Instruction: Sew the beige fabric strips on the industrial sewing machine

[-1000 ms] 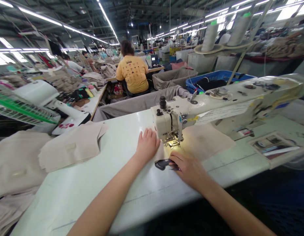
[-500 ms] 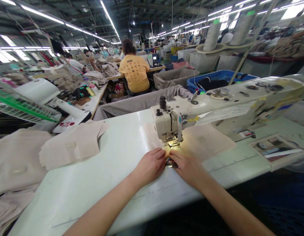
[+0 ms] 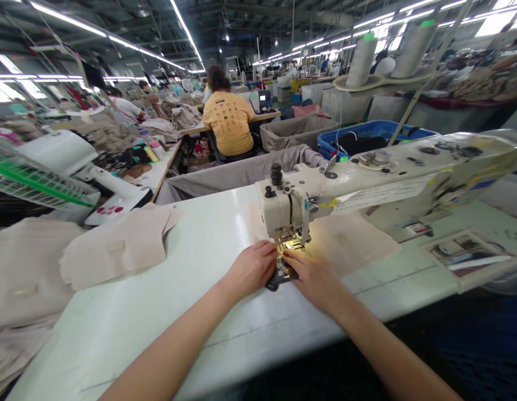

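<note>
A beige fabric piece (image 3: 354,239) lies under the head of a white sewing machine (image 3: 279,209), spread to the right and a little to the left of the needle area. My left hand (image 3: 253,268) is closed, its fingertips pinching the near edge of the cloth just left of the lit presser foot (image 3: 292,245). Close beside it, my right hand (image 3: 319,281) has its fingers together on the same edge. Between the hands shows the dark metal needle plate (image 3: 281,273). The fingertips partly hide the cloth edge.
Stacked beige fabric pieces (image 3: 116,250) lie on the left of the pale table (image 3: 204,239), near a white fan (image 3: 58,156). Cloth-lined bins (image 3: 237,172) stand behind the table. A person in a yellow shirt (image 3: 228,122) sits ahead. Thread cones (image 3: 361,61) stand at right.
Both hands have shifted slightly left, still at the fabric edge. More of the dark needle plate now shows between them. The view has moved a little.
</note>
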Motion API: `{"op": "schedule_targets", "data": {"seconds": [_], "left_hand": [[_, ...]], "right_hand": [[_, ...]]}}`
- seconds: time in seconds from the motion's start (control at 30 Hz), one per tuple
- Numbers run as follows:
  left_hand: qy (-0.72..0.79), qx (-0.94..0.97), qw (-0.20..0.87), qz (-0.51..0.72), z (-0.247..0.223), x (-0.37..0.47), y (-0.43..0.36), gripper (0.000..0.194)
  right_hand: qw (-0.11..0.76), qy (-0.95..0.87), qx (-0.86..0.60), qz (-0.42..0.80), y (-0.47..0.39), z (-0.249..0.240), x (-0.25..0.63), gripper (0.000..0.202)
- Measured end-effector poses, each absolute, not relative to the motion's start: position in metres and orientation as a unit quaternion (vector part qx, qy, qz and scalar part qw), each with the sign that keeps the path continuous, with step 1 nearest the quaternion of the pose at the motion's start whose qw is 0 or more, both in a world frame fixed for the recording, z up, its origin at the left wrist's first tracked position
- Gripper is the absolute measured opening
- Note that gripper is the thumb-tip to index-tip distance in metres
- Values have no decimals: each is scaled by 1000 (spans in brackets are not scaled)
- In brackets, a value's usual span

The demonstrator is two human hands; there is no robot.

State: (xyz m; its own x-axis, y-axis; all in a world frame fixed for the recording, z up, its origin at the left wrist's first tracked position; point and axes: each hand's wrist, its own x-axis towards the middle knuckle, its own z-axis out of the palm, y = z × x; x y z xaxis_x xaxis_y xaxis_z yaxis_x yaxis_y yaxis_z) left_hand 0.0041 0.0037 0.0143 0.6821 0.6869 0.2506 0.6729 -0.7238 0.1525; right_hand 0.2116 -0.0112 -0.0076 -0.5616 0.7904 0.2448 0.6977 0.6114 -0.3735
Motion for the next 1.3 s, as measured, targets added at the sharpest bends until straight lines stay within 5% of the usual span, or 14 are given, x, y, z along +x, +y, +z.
{"op": "schedule_targets", "data": {"seconds": [0.97, 1.3], "left_hand": [[430, 883, 39, 186, 5, 0, 3, 29], [463, 881, 27, 94, 18, 28, -54, 27]], "right_hand": [[232, -854, -453, 107, -33, -17, 214, 31], [329, -836, -421, 124, -36, -25, 226, 32]]}}
